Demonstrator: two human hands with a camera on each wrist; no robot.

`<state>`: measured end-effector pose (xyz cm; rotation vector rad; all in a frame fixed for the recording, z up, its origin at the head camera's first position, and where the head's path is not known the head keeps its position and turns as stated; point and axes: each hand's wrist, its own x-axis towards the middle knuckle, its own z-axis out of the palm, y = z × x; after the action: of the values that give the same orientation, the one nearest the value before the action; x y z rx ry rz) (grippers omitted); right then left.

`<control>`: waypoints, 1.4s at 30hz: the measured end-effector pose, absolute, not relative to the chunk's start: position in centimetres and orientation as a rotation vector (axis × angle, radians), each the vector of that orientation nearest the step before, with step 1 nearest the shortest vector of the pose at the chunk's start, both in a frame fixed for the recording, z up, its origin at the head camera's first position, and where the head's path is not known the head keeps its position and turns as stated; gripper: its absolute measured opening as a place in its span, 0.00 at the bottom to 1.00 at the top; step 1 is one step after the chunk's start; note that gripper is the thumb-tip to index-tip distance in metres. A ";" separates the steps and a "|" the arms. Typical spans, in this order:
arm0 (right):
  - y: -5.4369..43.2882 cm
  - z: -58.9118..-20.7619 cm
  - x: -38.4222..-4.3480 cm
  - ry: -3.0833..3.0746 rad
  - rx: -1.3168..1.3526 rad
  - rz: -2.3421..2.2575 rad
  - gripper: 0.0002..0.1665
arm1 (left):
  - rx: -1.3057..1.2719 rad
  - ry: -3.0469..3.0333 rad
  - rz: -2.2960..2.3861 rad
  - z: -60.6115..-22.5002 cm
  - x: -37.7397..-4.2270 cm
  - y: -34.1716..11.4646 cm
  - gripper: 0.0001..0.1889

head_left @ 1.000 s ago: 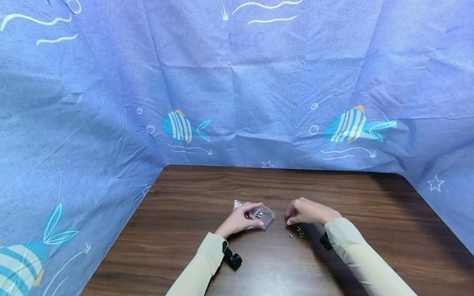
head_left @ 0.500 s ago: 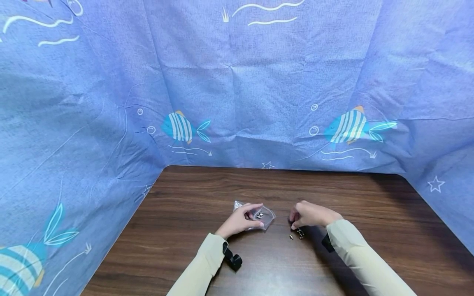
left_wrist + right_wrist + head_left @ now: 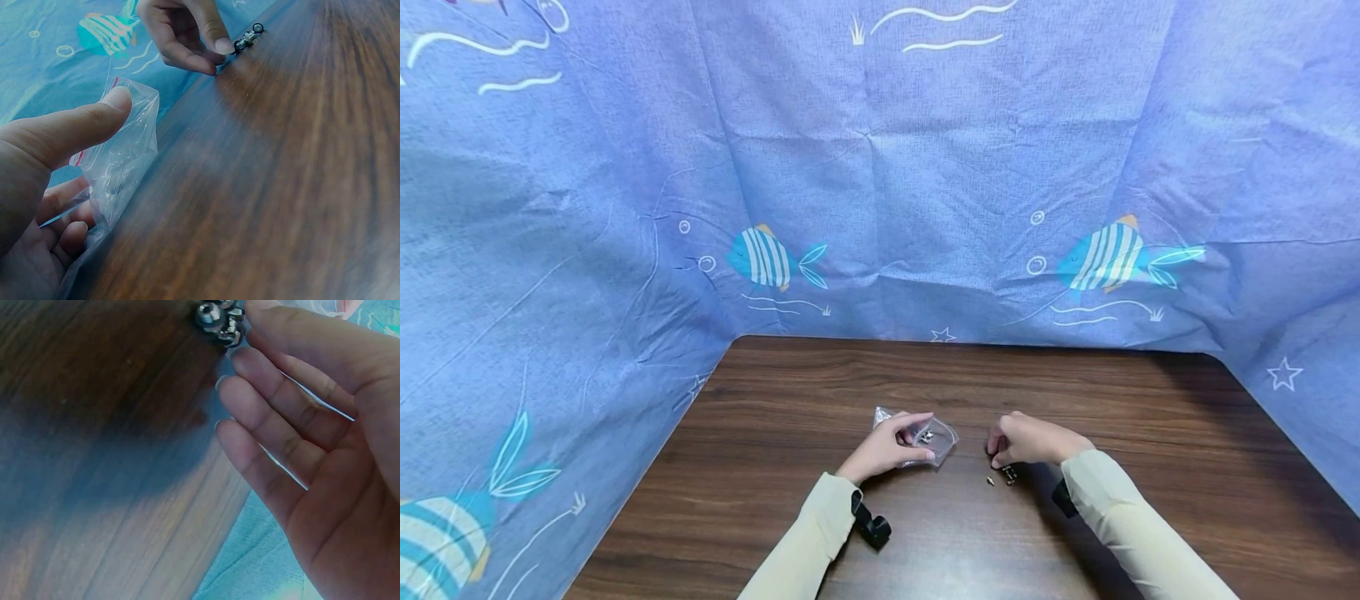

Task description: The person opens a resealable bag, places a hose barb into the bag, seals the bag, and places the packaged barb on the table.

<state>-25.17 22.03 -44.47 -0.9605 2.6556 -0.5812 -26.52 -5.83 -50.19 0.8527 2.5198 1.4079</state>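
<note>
One clear zip bag (image 3: 945,443), mouth spread, held by the left hand (image 3: 882,445), thumb and fingers curved about it; small metal parts (image 3: 927,436) inside. One cluster of metal pieces (image 3: 1009,476) on the wooden table (image 3: 760,492), at the right hand (image 3: 1032,438), half-curled, any pinch indiscernible. One loose piece (image 3: 990,481), just beside the cluster.

My left grip (image 3: 883,447) covers part of the clear plastic zip bag (image 3: 946,446), and the tiny shiny metal bits (image 3: 927,436) inside are too small for me to identify. The dark-and-silver cluster of metal parts (image 3: 219,324) is cut off by the right wrist view's top edge; whether my right grip (image 3: 1036,438) pinches one, I cannot tell. Both pale yellow sleeves (image 3: 801,533) run out of the head view's bottom edge.
</note>
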 end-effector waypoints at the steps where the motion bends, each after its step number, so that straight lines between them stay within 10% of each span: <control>1: 22.0 -44.5 -25.2 2.659 -0.966 -0.582 0.06 | 0.845 2.523 1.403 -50.2 -26.5 -5.8 0.32; 42: 21.4 -44.8 -24.8 2.638 -0.955 -0.656 0.06 | 0.840 2.524 1.414 -50.4 -26.6 -5.8 0.32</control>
<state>-24.84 21.42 -44.75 -0.9548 2.6382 -0.6563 -26.61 -5.83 -50.42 0.8401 2.5244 1.4136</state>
